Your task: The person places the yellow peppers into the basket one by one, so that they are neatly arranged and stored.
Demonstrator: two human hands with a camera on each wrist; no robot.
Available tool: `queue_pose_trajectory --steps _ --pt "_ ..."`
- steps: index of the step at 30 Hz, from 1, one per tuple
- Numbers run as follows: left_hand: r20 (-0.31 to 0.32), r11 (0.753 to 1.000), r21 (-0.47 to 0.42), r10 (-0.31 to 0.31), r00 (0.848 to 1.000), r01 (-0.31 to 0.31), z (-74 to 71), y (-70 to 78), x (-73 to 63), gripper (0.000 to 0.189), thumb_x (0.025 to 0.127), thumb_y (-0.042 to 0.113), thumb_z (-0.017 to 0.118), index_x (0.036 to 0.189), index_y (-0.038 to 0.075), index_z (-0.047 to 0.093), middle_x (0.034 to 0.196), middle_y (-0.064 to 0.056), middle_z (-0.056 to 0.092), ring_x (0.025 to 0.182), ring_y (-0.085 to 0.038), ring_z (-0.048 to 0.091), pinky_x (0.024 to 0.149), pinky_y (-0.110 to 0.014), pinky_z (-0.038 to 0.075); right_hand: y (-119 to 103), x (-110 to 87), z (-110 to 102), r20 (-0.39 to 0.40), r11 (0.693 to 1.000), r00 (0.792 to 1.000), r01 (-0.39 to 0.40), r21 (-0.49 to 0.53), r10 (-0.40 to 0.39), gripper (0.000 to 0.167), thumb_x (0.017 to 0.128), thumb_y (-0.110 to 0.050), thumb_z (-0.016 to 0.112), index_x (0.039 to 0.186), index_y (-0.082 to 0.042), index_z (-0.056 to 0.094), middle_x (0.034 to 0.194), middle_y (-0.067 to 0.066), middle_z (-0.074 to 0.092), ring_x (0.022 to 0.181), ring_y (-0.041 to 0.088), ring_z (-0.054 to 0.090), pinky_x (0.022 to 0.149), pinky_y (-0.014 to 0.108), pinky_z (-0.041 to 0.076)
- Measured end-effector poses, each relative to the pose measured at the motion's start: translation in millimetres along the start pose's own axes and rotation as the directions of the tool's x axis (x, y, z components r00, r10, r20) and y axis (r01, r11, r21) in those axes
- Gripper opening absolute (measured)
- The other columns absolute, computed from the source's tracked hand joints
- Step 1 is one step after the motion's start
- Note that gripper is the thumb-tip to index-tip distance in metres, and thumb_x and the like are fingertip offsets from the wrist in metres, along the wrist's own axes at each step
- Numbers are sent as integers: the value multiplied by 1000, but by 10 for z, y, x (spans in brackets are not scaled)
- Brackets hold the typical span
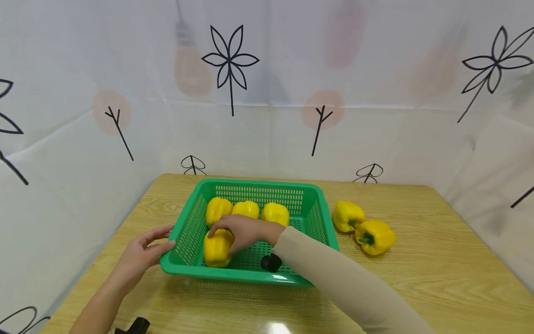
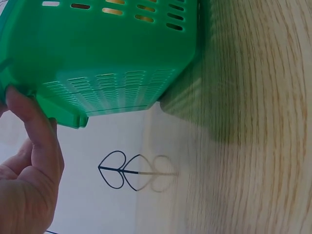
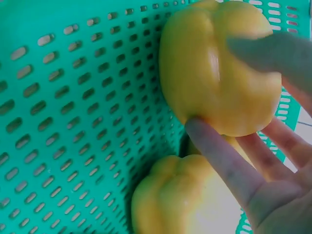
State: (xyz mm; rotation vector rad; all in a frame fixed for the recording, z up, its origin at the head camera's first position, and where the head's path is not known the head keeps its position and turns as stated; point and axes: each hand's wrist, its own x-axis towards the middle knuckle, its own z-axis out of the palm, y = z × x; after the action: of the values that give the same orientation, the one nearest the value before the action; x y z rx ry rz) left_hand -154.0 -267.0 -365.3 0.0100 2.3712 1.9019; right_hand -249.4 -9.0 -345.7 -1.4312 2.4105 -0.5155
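Note:
A green plastic basket (image 1: 250,274) stands on the wooden table with several yellow bell peppers inside. At the basket's front left, my right hand (image 1: 246,230) holds one yellow bell pepper (image 1: 218,250) between thumb and fingers. The right wrist view shows the thumb on one side of this pepper (image 3: 219,73) and the fingers on the other, with another pepper (image 3: 178,200) close by. My left hand (image 1: 139,255) grips the basket's left rim by thumb and fingertips. In the left wrist view, a bent finger of that hand (image 2: 36,141) touches the rim's underside.
Two yellow bell peppers lie on the table right of the basket, one farther back (image 1: 347,215) and one nearer (image 1: 375,237). Three more sit along the basket's back: left (image 1: 218,211), middle (image 1: 246,208) and right (image 1: 276,214). A patterned white cloth (image 1: 267,139) hangs behind the table (image 1: 438,260).

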Motion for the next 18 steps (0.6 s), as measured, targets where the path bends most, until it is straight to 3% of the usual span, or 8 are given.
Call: queue_pose_trajectory --steps 5,11,18 --pt "-7 1000 3 0 1000 0 -8 -9 -5 60 92 22 62 142 1 35 136 -19 34 94 -7 60 78 -29 52 -31 80 24 -26 999 999 27 -41 -28 46 78 -7 75 121 -17 59 123 -2 52 109 9 47 91 18 38" --pt "-5 1000 -8 -5 1000 5 -4 -7 4 61 92 22 62 142 1 35 136 -19 33 93 -7 61 77 -29 53 -89 171 26 -44 997 999 5 -77 -9 44 79 -10 75 120 -17 60 118 -2 53 102 9 48 88 17 40" --pt "-6 1000 -4 -11 1000 11 4 -10 8 62 91 24 63 142 1 36 135 -19 34 93 -8 61 78 -30 53 -150 90 -56 -85 995 996 15 -104 -23 40 80 -9 74 118 -14 62 113 -1 55 98 10 51 83 15 41"
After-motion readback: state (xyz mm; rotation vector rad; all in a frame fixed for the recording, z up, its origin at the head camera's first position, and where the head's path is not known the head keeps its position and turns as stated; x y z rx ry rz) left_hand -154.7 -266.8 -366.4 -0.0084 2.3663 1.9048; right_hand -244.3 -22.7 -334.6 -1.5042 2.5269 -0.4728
